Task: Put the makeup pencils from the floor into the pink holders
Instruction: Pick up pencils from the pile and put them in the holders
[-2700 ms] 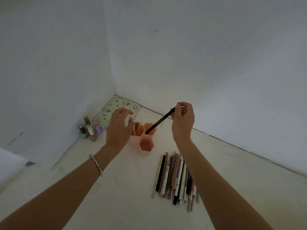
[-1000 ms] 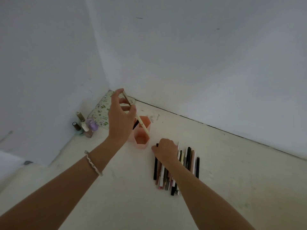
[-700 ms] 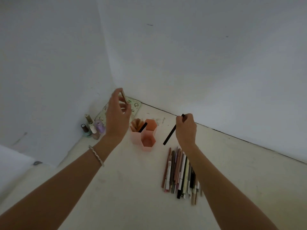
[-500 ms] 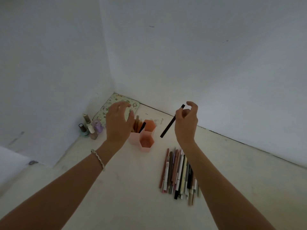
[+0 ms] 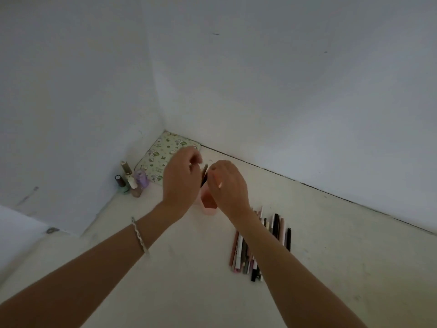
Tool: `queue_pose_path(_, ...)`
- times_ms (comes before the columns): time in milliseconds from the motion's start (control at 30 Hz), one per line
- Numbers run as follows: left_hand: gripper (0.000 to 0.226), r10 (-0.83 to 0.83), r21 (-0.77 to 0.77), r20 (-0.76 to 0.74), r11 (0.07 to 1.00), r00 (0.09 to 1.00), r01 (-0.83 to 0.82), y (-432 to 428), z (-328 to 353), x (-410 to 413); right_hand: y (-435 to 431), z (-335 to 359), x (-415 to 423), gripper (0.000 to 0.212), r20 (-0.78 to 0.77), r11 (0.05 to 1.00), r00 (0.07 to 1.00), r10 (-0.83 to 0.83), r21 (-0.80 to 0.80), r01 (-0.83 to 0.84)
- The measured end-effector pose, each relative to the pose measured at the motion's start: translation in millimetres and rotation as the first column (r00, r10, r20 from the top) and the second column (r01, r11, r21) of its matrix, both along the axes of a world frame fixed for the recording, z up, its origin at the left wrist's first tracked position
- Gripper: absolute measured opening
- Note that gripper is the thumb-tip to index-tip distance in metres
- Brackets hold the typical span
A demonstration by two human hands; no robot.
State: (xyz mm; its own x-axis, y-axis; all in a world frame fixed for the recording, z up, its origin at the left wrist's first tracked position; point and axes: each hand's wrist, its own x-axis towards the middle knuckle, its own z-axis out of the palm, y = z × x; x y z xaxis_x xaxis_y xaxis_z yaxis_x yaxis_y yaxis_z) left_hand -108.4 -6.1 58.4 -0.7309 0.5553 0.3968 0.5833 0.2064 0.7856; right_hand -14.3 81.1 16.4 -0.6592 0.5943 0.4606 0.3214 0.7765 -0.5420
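A person's two bare arms reach forward over a pale floor in the corner of a white-walled room. Half a second ago the hands were apart, the right one raised and pinching a dark makeup pencil; now both have come together directly above the pink holders [image 5: 208, 202], which are mostly hidden behind them. The right hand [image 5: 227, 183] has its fingers curled downward, and a dark pencil [image 5: 204, 176] stands nearly upright in the narrow gap between the hands, its lower end down at the holders. Whether the right fingers grip that pencil or have let it go cannot be told. The left hand [image 5: 181, 179], with a bracelet [image 5: 140, 235] on its wrist, is loosely curled just beside the pencil; whether it grips anything is unclear.

That suggests one more pencil is going into the holders. Much remains: a row of makeup pencils [image 5: 259, 247] lies on the floor to the right, partly under the right forearm. Nail polish bottles [image 5: 131, 179] and a floral case [image 5: 165, 157] sit in the corner.
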Motion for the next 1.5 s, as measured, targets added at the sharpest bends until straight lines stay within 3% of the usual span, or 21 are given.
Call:
queue_pose_path(100, 0.025, -0.138, -0.17, -0.034, 0.977, 0.99, 0.13, 2.2, -17.2, 37.1, 14.8, 1.6, 16.9, 0.018, -0.129, 0.968, 0.97, -0.205, -0.176, 0.181)
queue_pose_path(167, 0.029, -0.264, -0.313, -0.04, 0.919, 0.964, 0.239, 11.5, -35.9, 60.1, 27.8, 2.5, 32.2, 0.024, -0.08, 0.931, 0.961, -0.264, -0.28, 0.233)
queue_pose_path(267, 0.014, -0.381, -0.589, 0.256, 0.667, 0.888, 0.456, 30.4, -67.8, 85.4, 41.3, 1.0, 54.6, 0.023, -0.012, 0.906, 0.961, -0.275, -0.339, 0.254)
queue_pose_path(367, 0.02, -0.3, -0.746, 0.268, 0.537, 0.915, 0.394, 42.8, -86.5, 103.1, 48.6, -8.3, 78.3, 0.018, 0.02, 0.897, 0.957, -0.29, -0.344, 0.279)
queue_pose_path(567, 0.026, -0.228, -0.81, 0.262, 0.476, 0.938, 0.342, 47.5, -98.8, 119.8, 51.3, -27.2, 106.0, 0.022, 0.063, 0.876, 0.953, -0.298, -0.379, 0.299)
queue_pose_path(733, 0.03, -0.215, -0.772, 0.253, 0.542, 0.943, 0.331, 48.0, -89.7, 113.2, 53.0, -31.7, 111.5, 0.023, 0.079, 0.873, 0.956, -0.282, -0.392, 0.29)
queue_pose_path(800, 0.032, -0.206, -0.668, 0.243, 0.672, 0.948, 0.318, 53.4, -70.9, 99.7, 55.1, -32.0, 108.1, 0.022, 0.132, 0.874, 0.955, -0.265, -0.385, 0.296)
queue_pose_path(867, 0.033, -0.147, -0.541, 0.232, 0.802, 0.962, 0.253, 60.2, -42.2, 80.8, 55.7, -35.1, 100.3, 0.02, 0.286, 0.892, 0.935, -0.21, -0.335, 0.303)
queue_pose_path(1000, 0.024, -0.079, -0.303, 0.225, 0.942, 0.971, 0.147, 63.4, 2.1, 52.4, 45.3, -45.2, 76.0, 0.029, 0.641, 0.96, 0.757, -0.125, -0.113, 0.255)
queue_pose_path(1167, 0.023, -0.052, -0.218, 0.29, 0.969, 0.956, 0.119, 51.0, 12.7, 43.0, 34.8, -63.3, 64.2, 0.022, 0.799, 0.974, 0.579, -0.159, 0.031, 0.226)
queue_pose_path(1267, 0.024, -0.03, -0.172, 0.281, 0.982, 0.959, 0.081, 44.9, 14.8, 35.5, 30.4, -68.4, 61.3, 0.017, 0.78, 0.964, 0.605, -0.159, -0.009, 0.264)
queue_pose_path(1367, 0.023, -0.034, -0.051, 0.284, 0.997, 0.958, 0.05, 42.4, 29.3, 26.8, 32.5, -60.8, 57.8, 0.027, 0.72, 0.925, 0.679, -0.145, -0.144, 0.351)
queue_pose_path(1500, 0.023, 0.017, 0.129, 0.275, 0.99, 0.961, -0.055, 36.0, 58.2, 2.1, 53.7, -34.5, 55.3, 0.021, 0.432, 0.705, 0.856, -0.283, -0.511, 0.491)
